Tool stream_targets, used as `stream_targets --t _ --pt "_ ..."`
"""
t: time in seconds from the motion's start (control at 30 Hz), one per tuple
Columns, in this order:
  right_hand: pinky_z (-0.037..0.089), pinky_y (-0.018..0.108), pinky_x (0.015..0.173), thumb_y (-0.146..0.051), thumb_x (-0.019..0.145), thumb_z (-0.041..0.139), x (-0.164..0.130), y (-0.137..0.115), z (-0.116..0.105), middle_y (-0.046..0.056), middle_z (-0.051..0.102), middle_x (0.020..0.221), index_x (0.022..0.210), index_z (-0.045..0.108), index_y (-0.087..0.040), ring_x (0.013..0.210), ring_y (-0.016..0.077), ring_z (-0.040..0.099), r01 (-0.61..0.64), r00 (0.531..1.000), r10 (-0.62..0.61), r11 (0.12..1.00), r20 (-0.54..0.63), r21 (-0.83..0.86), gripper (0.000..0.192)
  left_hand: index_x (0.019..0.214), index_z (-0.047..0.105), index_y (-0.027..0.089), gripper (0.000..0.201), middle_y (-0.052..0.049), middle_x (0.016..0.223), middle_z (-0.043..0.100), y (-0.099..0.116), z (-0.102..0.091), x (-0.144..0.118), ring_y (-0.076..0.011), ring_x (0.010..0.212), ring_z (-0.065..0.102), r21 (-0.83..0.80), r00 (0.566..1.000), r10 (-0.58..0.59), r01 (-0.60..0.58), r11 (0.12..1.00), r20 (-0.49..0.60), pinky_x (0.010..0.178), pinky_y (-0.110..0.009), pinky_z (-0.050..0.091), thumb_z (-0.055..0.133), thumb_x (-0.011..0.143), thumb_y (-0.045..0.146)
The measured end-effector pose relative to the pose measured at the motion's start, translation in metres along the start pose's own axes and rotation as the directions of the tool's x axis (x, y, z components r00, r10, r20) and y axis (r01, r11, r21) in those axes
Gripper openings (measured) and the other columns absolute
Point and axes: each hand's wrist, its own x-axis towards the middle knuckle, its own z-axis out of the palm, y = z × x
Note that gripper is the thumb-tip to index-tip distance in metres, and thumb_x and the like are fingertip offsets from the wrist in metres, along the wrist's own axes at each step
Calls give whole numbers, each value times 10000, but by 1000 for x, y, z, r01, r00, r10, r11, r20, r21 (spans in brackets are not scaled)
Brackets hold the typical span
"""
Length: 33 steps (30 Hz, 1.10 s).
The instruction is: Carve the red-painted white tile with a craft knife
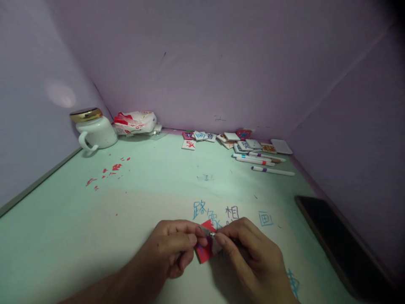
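Both hands, the left hand and the right hand, are bare, with no sleeves, rings or watch showing.

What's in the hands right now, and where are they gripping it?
Left hand pinches a small red piece by its left edge; right hand holds a thin metal-tipped tool near its tip.

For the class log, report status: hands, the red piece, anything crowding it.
Left hand pinching red tile. Right hand holding small metal-tipped tool against it, grip shut. Pens, tiles far back, apart.
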Motion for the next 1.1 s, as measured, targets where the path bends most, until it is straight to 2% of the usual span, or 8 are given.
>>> stream_targets --t 0.17,0.3,0.37,0.43,0.5,0.57,0.7,1.1 --pt "463 211 552 -226 897 556 0 0 2 -8 632 708 797 644 -219 626 110 604 -31 999 29 999 -42 -27 134 788 644 150 246 77 404 396 -3 -3 -1 -45 375 207 -45 990 68 -75 996 -123 384 -193 135 630 642 347" --pt "437 228 528 -299 890 553 2 7 0 -8 626 678 744 645 -227 593 123 580 -191 971 182 981 -158 -43 188 715 583 177 98 37 537 493 -4 -4 -8 -73 452 358 266 892 394 -334 904 -222 437 -194 274 557 749 265" --pt "440 235 539 -331 883 557 4 14 -1 -7 642 697 754 657 -234 612 131 591 -251 955 235 965 -178 -74 190 681 566 182 88 -12 704 599 -7 0 -11 -112 582 508 635 738 672 -492 596 -59 532 -225 391 529 759 167" --pt "450 242 563 -362 879 557 4 20 -2 -7 659 724 771 670 -241 640 138 607 -291 948 271 950 -168 -113 198 754 602 188 104 -47 853 661 -13 6 -11 -175 728 590 854 580 784 -504 132 221 634 -285 467 527 749 117" --pt "445 245 568 -390 876 554 5 24 -2 -14 660 726 768 678 -248 636 137 609 -305 949 285 939 -135 -162 217 894 630 188 194 -71 945 685 -19 11 -8 -231 802 611 893 542 740 -414 -176 398 693 -361 509 545 736 114" --pt "424 244 547 -412 879 541 5 25 -2 -22 641 700 758 687 -255 604 129 597 -300 953 283 930 -106 -211 246 951 626 182 254 -78 975 690 -25 14 -5 -259 828 611 892 557 701 -339 -298 446 716 -413 529 555 721 97" --pt "366 250 509 -433 884 514 5 21 2 -28 587 630 720 701 -263 537 122 557 -292 956 280 916 -83 -275 302 915 619 178 261 -70 944 686 -31 10 0 -250 822 601 886 537 706 -326 -330 461 675 -395 555 522 720 35" --pt "360 258 518 -408 873 540 9 22 -1 -18 608 649 719 709 -268 564 131 568 -239 967 256 908 2 -343 269 916 628 157 270 -98 955 658 -30 12 1 -242 852 583 888 600 669 -404 -220 439 679 -393 592 448 788 0"
